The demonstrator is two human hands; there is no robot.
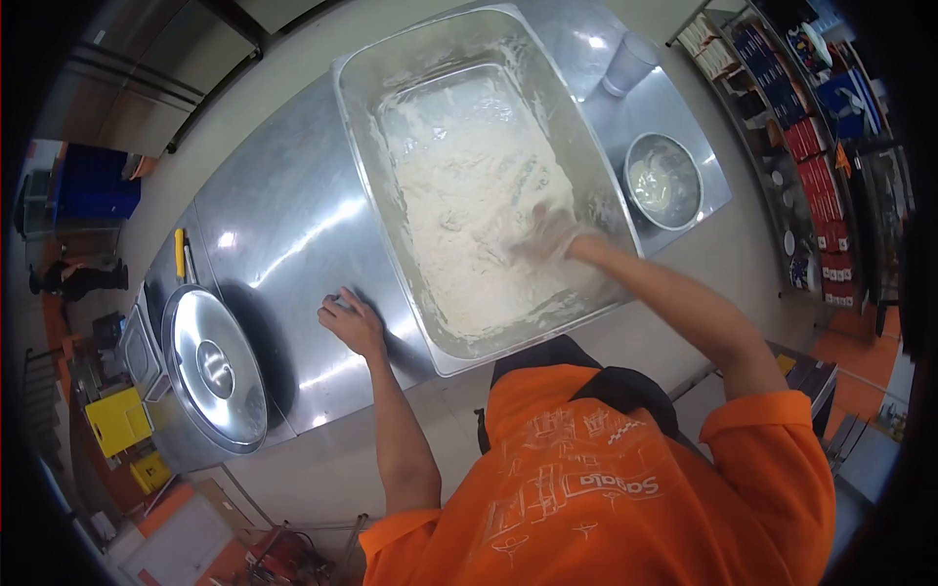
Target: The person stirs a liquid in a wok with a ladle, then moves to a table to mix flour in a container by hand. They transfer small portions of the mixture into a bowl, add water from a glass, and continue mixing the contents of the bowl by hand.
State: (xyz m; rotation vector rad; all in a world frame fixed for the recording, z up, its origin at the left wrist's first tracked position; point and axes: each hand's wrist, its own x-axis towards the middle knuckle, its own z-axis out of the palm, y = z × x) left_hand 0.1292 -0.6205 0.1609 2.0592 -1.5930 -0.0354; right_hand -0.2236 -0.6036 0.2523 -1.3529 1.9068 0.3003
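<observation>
on the tabletop [283,186], the loosely open left hand [354,324] could steady the pan [592,181] beside it; the right hand [549,237], grip blurred, should turn floury mix [454,215] evenly.

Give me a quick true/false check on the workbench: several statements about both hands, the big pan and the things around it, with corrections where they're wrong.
1. The right hand is inside the big metal pan, at the pale, floury mixture. True.
2. The left hand is gripping the pan's rim. False: it is apart from the pan, over the metal table, with no object visible in it.
3. The round metal bowl and the clear cup are on the same side of the pan. True.
4. The round metal lid covers the pan. False: it is off to the left, and the pan is uncovered.
</observation>
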